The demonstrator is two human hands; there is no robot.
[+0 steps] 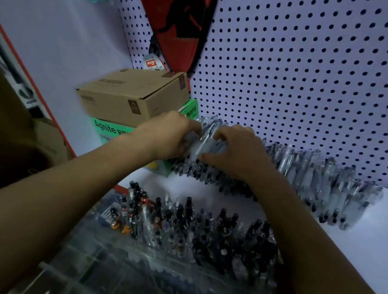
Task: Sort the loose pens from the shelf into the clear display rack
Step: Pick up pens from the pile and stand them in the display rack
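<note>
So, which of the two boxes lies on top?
The brown cardboard box; it rests on the green box, left of both hands.

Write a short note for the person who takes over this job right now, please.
Left hand and right hand both grip one bundle of pens at the left end of the loose row on the shelf.
The rack stands in front and already holds many upright pens in its back rows.
Left: put this bundle in the rack, then the long row.

Head camera looks steeply down, close over the shelf (370,237); only view
</note>
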